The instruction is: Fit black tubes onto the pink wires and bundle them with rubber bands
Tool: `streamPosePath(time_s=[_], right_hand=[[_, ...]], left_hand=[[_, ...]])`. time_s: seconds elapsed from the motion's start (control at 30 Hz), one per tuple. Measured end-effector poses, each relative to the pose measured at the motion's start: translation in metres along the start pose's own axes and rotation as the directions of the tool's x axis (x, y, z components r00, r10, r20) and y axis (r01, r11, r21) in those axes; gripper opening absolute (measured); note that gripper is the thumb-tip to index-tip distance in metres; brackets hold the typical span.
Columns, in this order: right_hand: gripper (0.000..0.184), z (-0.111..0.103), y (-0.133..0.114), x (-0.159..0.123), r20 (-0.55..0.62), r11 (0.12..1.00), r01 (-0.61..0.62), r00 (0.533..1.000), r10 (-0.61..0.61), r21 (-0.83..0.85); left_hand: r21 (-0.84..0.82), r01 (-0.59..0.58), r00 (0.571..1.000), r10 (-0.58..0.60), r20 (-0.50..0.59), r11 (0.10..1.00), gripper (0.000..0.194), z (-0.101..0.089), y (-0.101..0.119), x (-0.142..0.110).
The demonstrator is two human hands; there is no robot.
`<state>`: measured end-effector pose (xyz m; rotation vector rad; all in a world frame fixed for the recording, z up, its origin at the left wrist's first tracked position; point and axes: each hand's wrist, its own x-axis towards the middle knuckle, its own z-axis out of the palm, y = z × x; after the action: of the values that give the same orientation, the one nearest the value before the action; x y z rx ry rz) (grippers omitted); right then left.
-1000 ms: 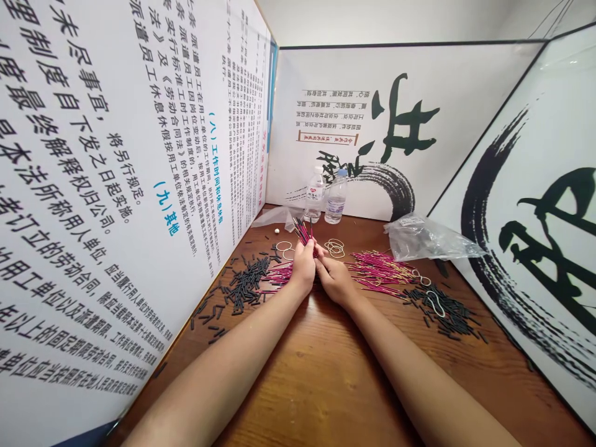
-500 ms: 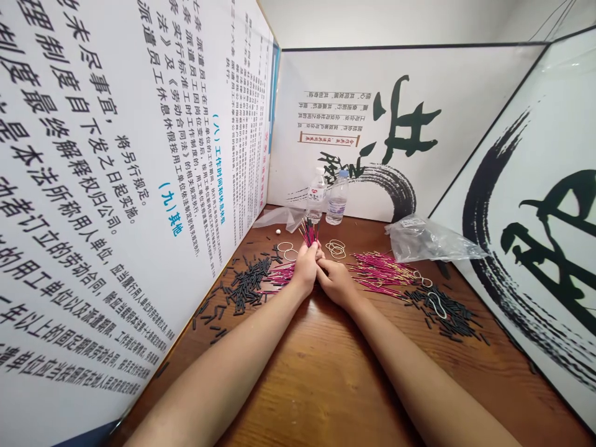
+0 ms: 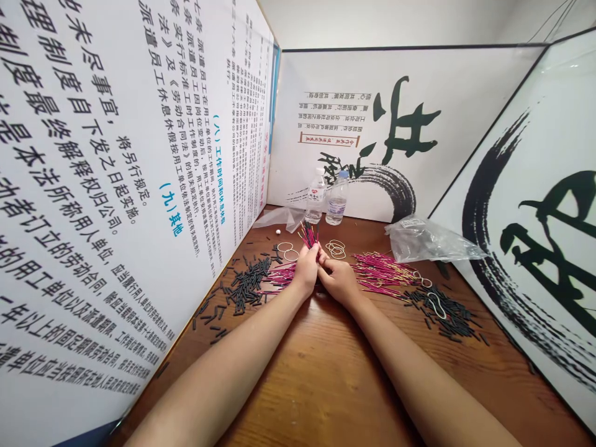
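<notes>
In the head view, your left hand [image 3: 305, 270] is closed around a bundle of pink sticks [image 3: 310, 234], fingers curled tight about its lower part so that the dark-tipped upper ends fan out above your knuckles, tilted slightly away from you. Your right hand [image 3: 339, 280] sits just beside the left, touching it; its fingertips [image 3: 322, 256] are pinched together against the base of the same bundle, though you cannot tell from here whether they grip a single stick or only press on the bunch.

Both hands rest low over the wooden table [image 3: 326, 372]. Just left of your left fingers lie a few loose pink sticks [image 3: 279, 273], and further left a scatter of short black tubes [image 3: 244, 285]. Just right of your right fingers is a larger heap of pink sticks [image 3: 379, 270], and beyond that, well apart, a second scatter of black tubes [image 3: 447, 310].

Beyond your fingertips lie some pale rubber bands [image 3: 335, 248], and farther off two water bottles [image 3: 328, 198] stand upright against the back panel. A clear plastic bag [image 3: 428, 242] lies to the far right of your right hand, another crumpled one [image 3: 279, 217] beyond the left.
</notes>
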<state>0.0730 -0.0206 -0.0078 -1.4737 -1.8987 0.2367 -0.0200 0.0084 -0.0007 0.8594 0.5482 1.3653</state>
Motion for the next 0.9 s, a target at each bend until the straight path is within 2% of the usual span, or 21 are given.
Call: streamPosePath(time_s=[0.17, 0.23, 0.33, 0.4, 0.5, 0.63, 0.77, 0.9], right_hand=[[0.035, -0.003, -0.002, -0.002, -0.037, 0.999, -0.031, 0.999, 0.031, -0.012], [0.032, -0.005, -0.002, -0.003, -0.103, 1.0, -0.019, 0.994, 0.021, 0.021], [0.022, -0.006, 0.001, -0.001, -0.252, 0.983, 0.002, 0.967, 0.045, 0.183], [0.016, -0.005, 0.003, 0.002, -0.301, 0.951, 0.044, 0.952, 0.053, 0.307], [0.021, -0.003, 0.005, 0.005, -0.283, 0.923, 0.107, 0.959, 0.001, 0.369], [0.025, -0.001, 0.006, 0.007, -0.236, 0.927, 0.102, 0.972, -0.015, 0.361], [0.027, 0.0, 0.006, 0.007, -0.231, 0.904, 0.129, 0.972, -0.035, 0.407], [0.024, 0.002, 0.007, 0.006, -0.265, 0.919, 0.112, 0.964, -0.009, 0.379]], left_hand=[[0.022, 0.053, 0.998, -0.054, 0.022, 0.998, 0.016, 0.0, 0.0, -0.001], [0.03, 0.052, 0.998, -0.053, 0.015, 0.998, 0.015, 0.001, 0.002, -0.001], [0.044, 0.099, 0.994, -0.1, 0.04, 0.994, 0.019, 0.002, 0.005, -0.004], [0.051, 0.171, 0.981, -0.175, 0.085, 0.984, 0.019, 0.002, 0.006, -0.006], [0.057, 0.275, 0.95, -0.28, 0.138, 0.96, 0.017, 0.002, 0.008, -0.008], [-0.003, 0.427, 0.888, -0.419, 0.191, 0.904, 0.02, 0.002, 0.009, -0.009], [-0.07, 0.488, 0.868, -0.474, 0.146, 0.87, 0.015, 0.001, 0.011, -0.008], [-0.074, 0.503, 0.86, -0.49, 0.146, 0.861, 0.012, 0.001, 0.013, -0.007]])
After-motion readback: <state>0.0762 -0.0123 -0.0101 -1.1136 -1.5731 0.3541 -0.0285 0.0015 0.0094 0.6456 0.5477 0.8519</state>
